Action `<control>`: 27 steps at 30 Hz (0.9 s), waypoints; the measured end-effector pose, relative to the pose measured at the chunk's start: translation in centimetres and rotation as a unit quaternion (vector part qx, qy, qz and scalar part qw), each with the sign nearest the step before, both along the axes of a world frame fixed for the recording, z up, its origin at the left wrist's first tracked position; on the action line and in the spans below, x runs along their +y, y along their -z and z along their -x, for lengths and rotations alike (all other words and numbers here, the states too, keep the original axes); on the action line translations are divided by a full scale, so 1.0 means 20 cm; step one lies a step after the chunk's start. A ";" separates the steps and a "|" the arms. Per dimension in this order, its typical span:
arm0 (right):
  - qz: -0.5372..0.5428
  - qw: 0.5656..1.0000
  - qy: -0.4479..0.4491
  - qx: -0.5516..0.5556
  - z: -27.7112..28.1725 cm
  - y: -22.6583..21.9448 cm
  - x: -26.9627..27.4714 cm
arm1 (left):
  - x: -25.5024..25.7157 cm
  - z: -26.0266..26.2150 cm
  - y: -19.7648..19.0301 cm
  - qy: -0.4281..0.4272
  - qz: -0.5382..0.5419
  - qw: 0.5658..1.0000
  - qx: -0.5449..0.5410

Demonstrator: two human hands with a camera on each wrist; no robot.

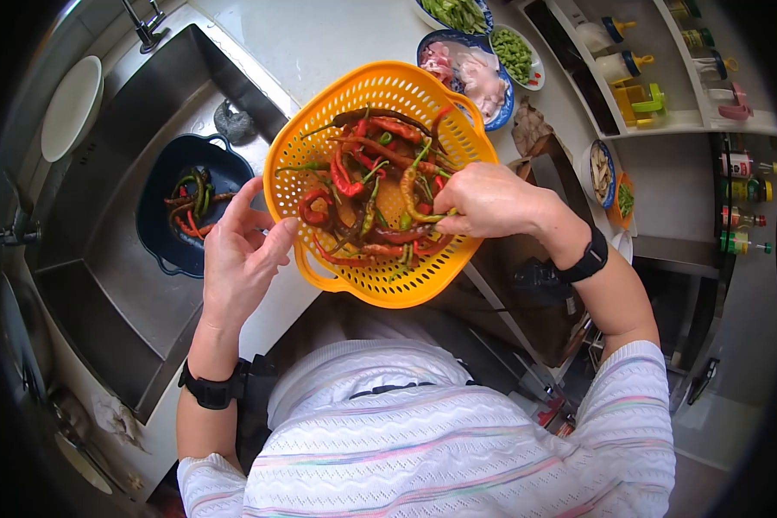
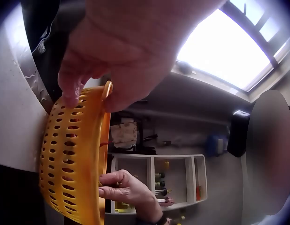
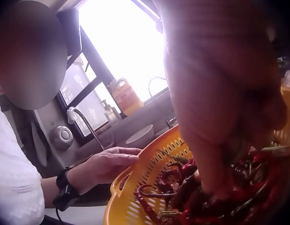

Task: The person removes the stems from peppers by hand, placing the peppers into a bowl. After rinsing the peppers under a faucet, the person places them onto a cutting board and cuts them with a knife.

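A yellow colander (image 1: 285, 104) full of red and green chili peppers (image 1: 347, 177) is in the middle of the head view, at the counter edge beside the sink. My left hand (image 1: 249, 246) grips its left rim; the left wrist view shows the thumb (image 2: 121, 96) on the inner side and fingers on the outer wall. Over the right side of the peppers, my right hand (image 1: 502, 200) pinches a yellowish-green chili pepper (image 1: 410, 192) near its end. In the sink (image 1: 112, 293) sits a dark blue basin (image 1: 153, 233) with several more chili peppers (image 1: 192, 200).
A dark scouring pad (image 1: 233, 123) lies in the sink near the basin. Behind the colander stand a blue-rimmed plate of sliced meat (image 1: 483, 82) and a bowl of chopped greens (image 1: 511, 56). Shelves with seasoning jars (image 1: 622, 67) rise at the right. A white plate (image 1: 73, 108) leans at the left.
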State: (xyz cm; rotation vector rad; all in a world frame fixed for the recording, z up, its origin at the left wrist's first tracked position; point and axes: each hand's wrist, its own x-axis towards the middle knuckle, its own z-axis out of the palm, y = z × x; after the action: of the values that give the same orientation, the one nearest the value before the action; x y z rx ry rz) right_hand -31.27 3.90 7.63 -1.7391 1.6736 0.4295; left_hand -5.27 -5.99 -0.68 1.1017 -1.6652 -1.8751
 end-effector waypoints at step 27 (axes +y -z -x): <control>0.010 1.000 0.014 0.022 -0.21 0.25 -0.23 | 0.03 0.03 0.02 -0.017 -0.026 0.998 0.051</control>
State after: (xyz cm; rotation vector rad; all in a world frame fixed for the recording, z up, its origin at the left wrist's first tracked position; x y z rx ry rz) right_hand -27.11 -0.75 2.69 -1.7306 1.7365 0.4423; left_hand -5.87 -5.39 -0.98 1.0284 -1.5410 -1.9290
